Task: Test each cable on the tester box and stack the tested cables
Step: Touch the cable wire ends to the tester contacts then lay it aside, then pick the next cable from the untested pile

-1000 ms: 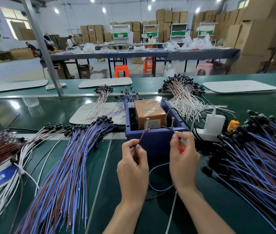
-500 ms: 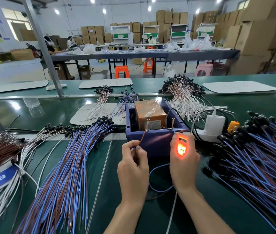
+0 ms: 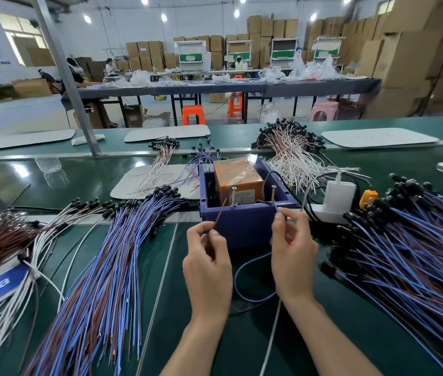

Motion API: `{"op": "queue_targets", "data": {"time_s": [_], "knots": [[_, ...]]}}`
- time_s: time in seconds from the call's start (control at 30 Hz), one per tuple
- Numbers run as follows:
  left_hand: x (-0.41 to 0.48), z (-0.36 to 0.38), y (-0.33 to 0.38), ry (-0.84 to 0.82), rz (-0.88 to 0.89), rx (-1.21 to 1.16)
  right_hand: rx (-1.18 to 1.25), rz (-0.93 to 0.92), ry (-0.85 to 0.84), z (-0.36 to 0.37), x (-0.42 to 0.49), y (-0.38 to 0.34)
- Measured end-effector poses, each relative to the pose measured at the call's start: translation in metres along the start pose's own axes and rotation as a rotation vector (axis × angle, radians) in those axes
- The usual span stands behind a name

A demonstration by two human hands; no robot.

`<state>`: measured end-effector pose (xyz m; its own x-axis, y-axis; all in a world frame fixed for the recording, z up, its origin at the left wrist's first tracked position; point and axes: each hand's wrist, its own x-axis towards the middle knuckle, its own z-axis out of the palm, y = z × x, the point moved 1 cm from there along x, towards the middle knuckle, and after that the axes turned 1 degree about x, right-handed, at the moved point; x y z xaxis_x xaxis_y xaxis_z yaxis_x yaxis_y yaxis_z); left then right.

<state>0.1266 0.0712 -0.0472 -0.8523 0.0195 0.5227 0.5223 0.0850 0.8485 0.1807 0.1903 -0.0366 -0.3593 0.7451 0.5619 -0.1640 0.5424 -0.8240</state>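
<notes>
Green surface (image 3: 171, 308); tester box (image 3: 242, 229) at 12 o'clock just beyond the hands, left hand (image 3: 209, 267) pinching brown end of cable (image 3: 235, 280), right hand (image 3: 293, 256) the blue end.

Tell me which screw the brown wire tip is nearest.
The left screw: the brown wire pinched in the left hand rises beside it; the right screw stands nearer the right hand.

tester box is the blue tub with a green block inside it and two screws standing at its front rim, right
Not quite. The block inside the blue tester box is orange, not green, as the head view shows. The rest holds: a left screw and a right screw stand at its front rim.
</notes>
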Motion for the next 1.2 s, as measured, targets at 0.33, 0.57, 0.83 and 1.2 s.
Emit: {"op": "queue_targets", "data": {"time_s": [0.33,0.57,0.83,1.2], "knots": [[-0.018,-0.038,0.043,-0.046,0.319,0.245,0.295,0.089,0.101,-0.043,-0.015,-0.054],[-0.025,-0.039,0.155,-0.510,0.666,0.197,0.448,-0.232,-0.052,-0.081,0.017,-0.170],[-0.027,-0.031,0.241,-0.749,0.639,-0.124,0.274,-0.539,-0.131,-0.143,0.028,-0.238],[0.000,0.022,0.277,-0.416,0.140,-0.439,0.046,-0.088,-0.288,-0.194,0.033,-0.184]]}}
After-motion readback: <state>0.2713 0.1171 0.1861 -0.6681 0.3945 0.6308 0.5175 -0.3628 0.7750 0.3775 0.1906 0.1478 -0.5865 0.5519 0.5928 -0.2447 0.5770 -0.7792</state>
